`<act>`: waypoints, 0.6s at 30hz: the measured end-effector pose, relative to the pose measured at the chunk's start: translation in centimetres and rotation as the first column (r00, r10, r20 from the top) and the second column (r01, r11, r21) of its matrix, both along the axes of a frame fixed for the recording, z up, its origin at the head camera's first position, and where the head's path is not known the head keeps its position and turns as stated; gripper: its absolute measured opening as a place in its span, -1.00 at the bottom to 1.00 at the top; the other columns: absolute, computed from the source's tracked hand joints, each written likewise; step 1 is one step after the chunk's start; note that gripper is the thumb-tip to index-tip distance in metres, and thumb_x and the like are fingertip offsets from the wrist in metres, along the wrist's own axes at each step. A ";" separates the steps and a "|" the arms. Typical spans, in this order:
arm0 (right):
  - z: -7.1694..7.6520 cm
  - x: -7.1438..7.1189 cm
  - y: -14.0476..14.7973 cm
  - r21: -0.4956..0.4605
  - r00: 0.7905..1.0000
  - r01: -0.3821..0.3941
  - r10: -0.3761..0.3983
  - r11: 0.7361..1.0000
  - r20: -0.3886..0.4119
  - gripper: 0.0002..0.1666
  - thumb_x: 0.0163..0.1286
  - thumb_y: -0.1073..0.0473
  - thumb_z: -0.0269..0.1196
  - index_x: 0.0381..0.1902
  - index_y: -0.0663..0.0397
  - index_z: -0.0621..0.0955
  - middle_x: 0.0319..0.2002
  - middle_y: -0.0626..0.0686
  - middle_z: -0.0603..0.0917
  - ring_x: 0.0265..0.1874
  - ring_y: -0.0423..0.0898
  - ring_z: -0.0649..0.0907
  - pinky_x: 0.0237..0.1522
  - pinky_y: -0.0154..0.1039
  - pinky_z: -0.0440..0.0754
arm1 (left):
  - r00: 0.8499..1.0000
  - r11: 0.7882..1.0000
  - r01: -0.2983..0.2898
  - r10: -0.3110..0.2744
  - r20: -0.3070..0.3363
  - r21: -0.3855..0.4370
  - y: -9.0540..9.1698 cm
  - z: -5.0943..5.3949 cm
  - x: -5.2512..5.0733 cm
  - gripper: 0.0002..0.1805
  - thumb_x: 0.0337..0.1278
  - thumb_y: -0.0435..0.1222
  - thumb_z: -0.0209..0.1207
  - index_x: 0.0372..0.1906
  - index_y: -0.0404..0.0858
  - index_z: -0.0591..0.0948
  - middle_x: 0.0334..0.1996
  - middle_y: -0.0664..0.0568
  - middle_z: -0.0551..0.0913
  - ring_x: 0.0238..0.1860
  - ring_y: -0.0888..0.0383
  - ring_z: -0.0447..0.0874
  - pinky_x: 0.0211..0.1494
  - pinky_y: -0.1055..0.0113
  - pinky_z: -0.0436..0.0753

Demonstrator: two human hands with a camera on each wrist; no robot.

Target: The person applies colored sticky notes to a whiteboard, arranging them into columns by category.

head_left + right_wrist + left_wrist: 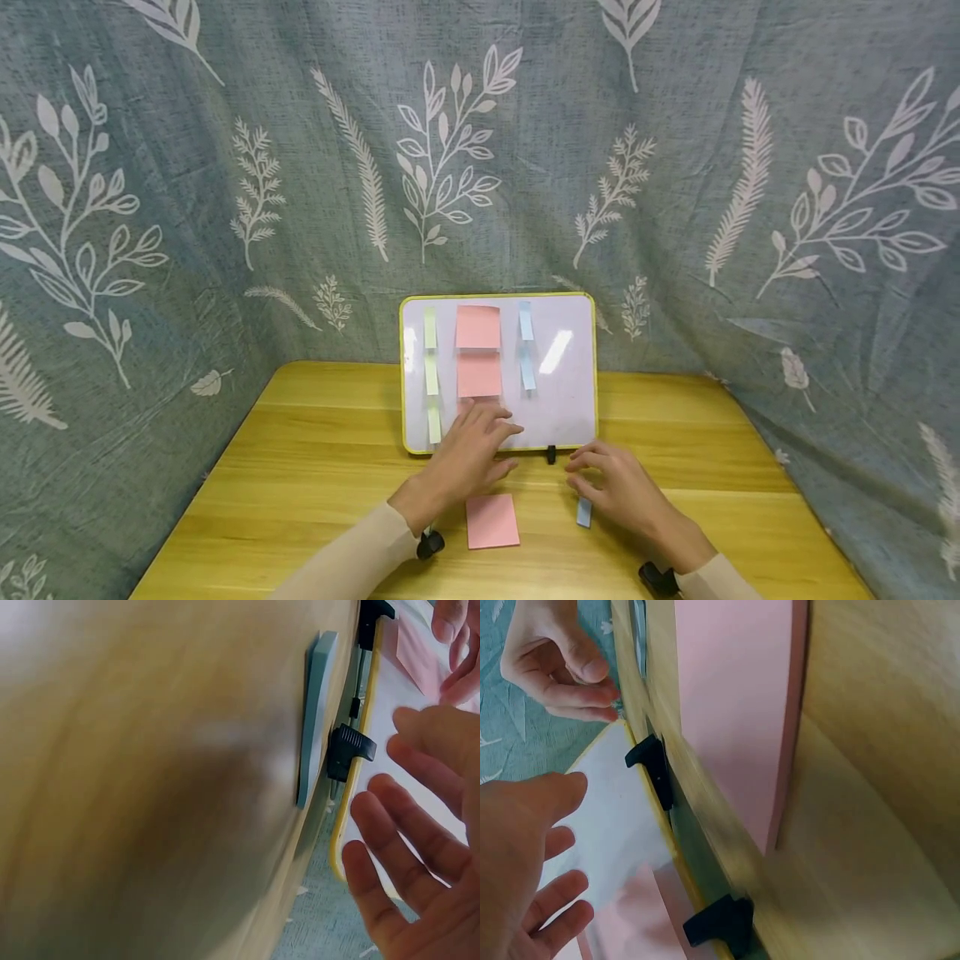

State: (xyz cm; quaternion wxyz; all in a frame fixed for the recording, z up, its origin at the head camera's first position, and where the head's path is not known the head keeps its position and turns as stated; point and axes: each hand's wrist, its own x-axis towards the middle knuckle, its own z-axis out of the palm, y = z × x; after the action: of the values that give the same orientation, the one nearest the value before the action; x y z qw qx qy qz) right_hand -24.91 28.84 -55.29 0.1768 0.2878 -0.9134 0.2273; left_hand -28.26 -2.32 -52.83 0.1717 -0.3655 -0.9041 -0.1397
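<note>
A whiteboard [566, 408] with a yellow rim stands propped on the table, bearing green strips [431, 373], pink sticky notes [478, 373] and blue strips [527, 368]. Before its lower middle is my left hand [471, 450], fingers spread and holding nothing. Behind that hand a lower pink note [634, 919] shows in the left wrist view. My right hand [618, 487] hovers near the board's lower right corner, fingers loosely bent and nothing between them. Under it lies a blue sticky-note pad [583, 512], partly hidden. A pink sticky-note pad [492, 522] lies between the hands.
Black clips [349, 752] of the stand hold the board's bottom edge. The wooden table [315, 467] reaches out on both sides. Patterned curtains [300, 208] hang behind it and at its sides.
</note>
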 end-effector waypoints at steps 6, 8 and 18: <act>0.0 1.0 1.1 0.073 0.991 -0.021 0.011 0.997 0.133 -0.88 0.52 0.10 0.64 -0.04 -0.15 0.94 0.06 -0.08 0.89 0.01 -0.04 0.88 0.09 0.02 0.92 | 0.997 0.998 0.059 -0.058 0.053 -0.026 0.6 -0.1 0.4 -0.51 0.61 -0.03 0.50 0.46 -0.04 0.76 0.55 -0.06 0.69 0.61 -0.08 0.62 0.91 -0.24 0.34; -0.1 1.2 1.3 0.078 0.987 -0.043 0.031 0.996 0.155 -0.87 0.53 0.08 0.64 -0.03 -0.16 0.93 0.06 -0.10 0.88 0.01 -0.07 0.88 0.07 -0.04 0.92 | 0.995 0.997 0.074 -0.072 0.075 -0.036 0.8 -0.1 0.6 -0.52 0.63 -0.03 0.48 0.47 -0.04 0.75 0.56 -0.05 0.68 0.62 -0.07 0.62 0.92 -0.24 0.31; -0.2 2.1 2.1 0.084 0.981 -0.081 0.065 0.993 0.185 -0.76 0.46 -0.09 0.70 -0.04 -0.22 0.89 0.07 -0.19 0.85 0.06 -0.12 0.85 0.13 -0.05 0.90 | 0.981 0.977 0.180 -0.169 0.099 -0.118 2.6 -0.3 1.3 -0.51 0.65 0.01 0.46 0.47 -0.05 0.77 0.50 0.00 0.71 0.51 0.03 0.69 0.79 -0.06 0.56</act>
State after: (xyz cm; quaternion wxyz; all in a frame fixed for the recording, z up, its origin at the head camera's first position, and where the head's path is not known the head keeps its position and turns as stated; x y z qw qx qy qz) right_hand -22.83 30.91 -55.50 0.0706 0.3070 -0.9240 0.2169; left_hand -26.94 0.30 -53.11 0.0953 -0.4470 -0.8822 -0.1128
